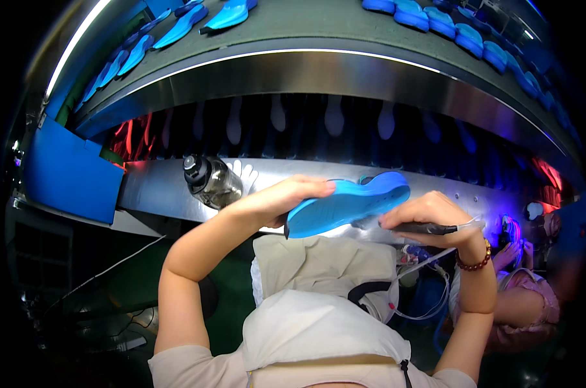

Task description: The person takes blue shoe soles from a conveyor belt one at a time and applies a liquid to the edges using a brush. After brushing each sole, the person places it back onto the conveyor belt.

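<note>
My left hand [298,194] grips a blue shoe sole [351,202] by its left end, holding it tilted above my lap. Its broad blue face is turned toward me, and the fingers behind it are mostly hidden. My right hand [430,212] is wrapped round a dark, slim tool [428,228] like a brush or pen, with a pale hose at its rear end. The tool's blurred tip is close by the sole's lower edge; whether it touches I cannot tell. A beaded bracelet [475,257] circles my right wrist.
A dark-capped bottle [209,180] stands on the metal ledge [157,189], beside a white glove [243,173]. More blue soles [180,29] lie on the green belt [293,29] above. At right, another person [522,294] works under purple light. A pale hose [445,294] loops beside my lap.
</note>
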Demonstrator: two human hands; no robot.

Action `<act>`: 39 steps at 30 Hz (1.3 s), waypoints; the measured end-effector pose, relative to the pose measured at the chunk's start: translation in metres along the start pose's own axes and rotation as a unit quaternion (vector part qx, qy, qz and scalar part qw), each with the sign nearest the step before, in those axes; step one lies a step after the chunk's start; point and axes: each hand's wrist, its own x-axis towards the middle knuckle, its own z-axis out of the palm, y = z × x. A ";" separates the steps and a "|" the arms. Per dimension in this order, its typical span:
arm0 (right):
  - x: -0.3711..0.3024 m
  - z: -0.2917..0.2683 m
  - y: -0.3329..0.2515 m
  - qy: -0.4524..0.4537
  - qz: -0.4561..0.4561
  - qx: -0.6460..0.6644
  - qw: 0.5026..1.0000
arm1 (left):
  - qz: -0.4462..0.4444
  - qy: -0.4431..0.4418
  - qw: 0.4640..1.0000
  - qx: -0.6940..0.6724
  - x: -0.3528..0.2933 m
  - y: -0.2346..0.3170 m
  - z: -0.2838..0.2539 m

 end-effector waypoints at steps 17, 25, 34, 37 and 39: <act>0.000 0.079 0.013 0.372 0.190 0.252 0.873 | 0.058 0.007 0.952 -0.301 0.042 -0.039 -0.008; -0.065 0.037 0.034 0.590 0.069 0.252 0.764 | 0.366 -0.121 0.892 -0.236 0.008 0.086 0.018; -0.009 -0.013 0.087 0.477 0.171 -0.330 0.796 | 0.377 0.093 0.792 -0.471 0.141 0.200 -0.011; -0.001 -0.034 0.113 0.468 0.185 -0.395 0.768 | 0.418 0.163 0.885 -0.123 0.175 0.202 0.015; 0.009 -0.038 0.136 0.468 0.192 -0.415 0.757 | 0.411 0.310 0.846 0.138 0.209 0.222 0.005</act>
